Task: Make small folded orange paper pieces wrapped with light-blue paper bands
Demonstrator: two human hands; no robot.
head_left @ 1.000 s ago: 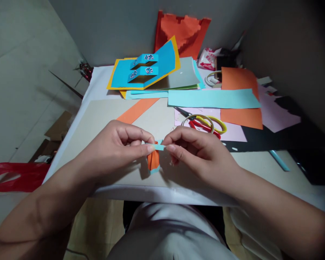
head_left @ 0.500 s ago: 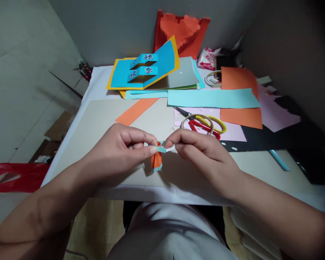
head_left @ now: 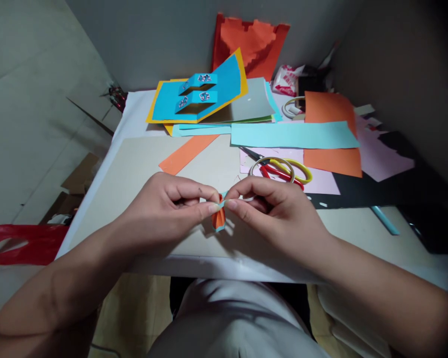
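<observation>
Between my hands, over the front middle of the table, is a small pleated orange paper piece (head_left: 219, 219) with light-blue edges. A narrow light-blue paper strip (head_left: 222, 203) crosses its middle. My left hand (head_left: 168, 201) is closed, thumb and forefinger pinching the pleated paper at that strip. From the right, my right hand (head_left: 280, 211) pinches the strip's end between thumb and forefinger. The fingertips of both hands nearly touch and cover much of the strip. A thin pale sliver shows by the right fingers; its kind is unclear.
Scissors (head_left: 280, 171) with red and yellow handles lie beyond my right hand, under a pale ring. Behind are a light-blue paper strip (head_left: 294, 135), orange paper (head_left: 332, 164) and a blue pop-up card (head_left: 205, 94). An orange strip (head_left: 188, 154) lies left; a dark phone-like slab (head_left: 429, 228) right.
My right hand has moved left, and its thumb now presses on the light-blue strip. The white bit at its fingertips is mostly out of sight. The pleated piece has shifted slightly right.
</observation>
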